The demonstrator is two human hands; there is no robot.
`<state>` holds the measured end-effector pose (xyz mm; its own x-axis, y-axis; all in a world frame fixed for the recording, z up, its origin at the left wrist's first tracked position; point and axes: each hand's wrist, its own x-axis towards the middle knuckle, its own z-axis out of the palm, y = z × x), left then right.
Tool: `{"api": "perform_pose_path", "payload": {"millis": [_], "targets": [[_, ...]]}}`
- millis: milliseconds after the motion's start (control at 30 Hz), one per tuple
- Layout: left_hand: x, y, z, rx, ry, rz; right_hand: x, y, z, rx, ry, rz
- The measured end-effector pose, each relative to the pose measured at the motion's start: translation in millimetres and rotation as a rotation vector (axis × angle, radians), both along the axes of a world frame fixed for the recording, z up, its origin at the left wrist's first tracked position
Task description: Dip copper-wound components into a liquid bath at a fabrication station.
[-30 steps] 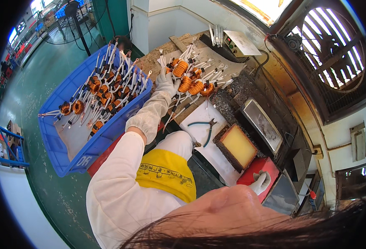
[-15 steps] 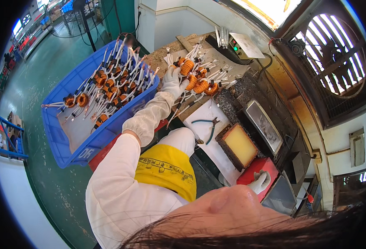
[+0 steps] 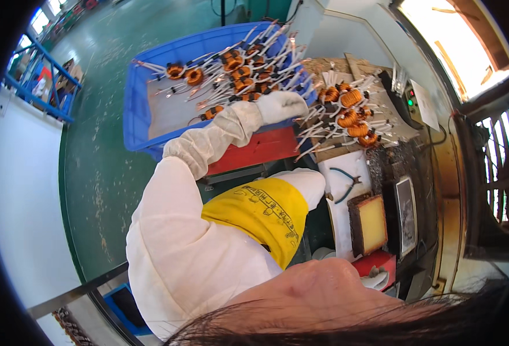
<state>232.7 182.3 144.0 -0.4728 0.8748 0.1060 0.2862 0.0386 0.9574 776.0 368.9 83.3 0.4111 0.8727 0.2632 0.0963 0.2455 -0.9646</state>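
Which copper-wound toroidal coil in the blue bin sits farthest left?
The toroidal coil nearest the upper-left corner of the blue bin; the other coils lie to its right.

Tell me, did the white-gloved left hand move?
Yes, the left hand moved left, from the orange ring-shaped coils at right toward the blue plastic tub.
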Motion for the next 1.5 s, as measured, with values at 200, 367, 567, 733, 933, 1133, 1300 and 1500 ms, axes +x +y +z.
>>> {"api": "perform_pose_path", "payload": {"millis": [200, 367, 567, 733, 933, 1133, 1300, 1500], "targets": [[-96, -92, -29, 0.023, -0.013, 0.374, -9, 2, 2, -0.006, -0.019, 0.033], [-134, -149, -32, -0.349, 0.283, 0.688, 1, 4, -5, -0.005, -0.025, 0.020], [-139, -189, -65, -0.864, 0.267, 0.297, -10, -1, 4, -0.044, -0.058, 0.010], [-125, -193, -63, -1.106, 0.284, 0.121, -11, 1, 4, -0.036, -0.044, 0.041], [-101, -185, -29, -1.318, 0.120, 0.021, -6, -1, 2, -0.029, -0.062, 0.026], [-109, -200, -51, -1.255, 0.191, -0.033, -11, -7, 11, -0.063, -0.018, 0.061], [-120, -211, -65, -0.732, -0.145, 0.401, -12, -9, 12, -0.067, -0.030, 0.020], [-135, -230, -23, -0.433, 0.184, 0.614, -36, -16, 29, -0.003, -0.114, 0.012]]}}
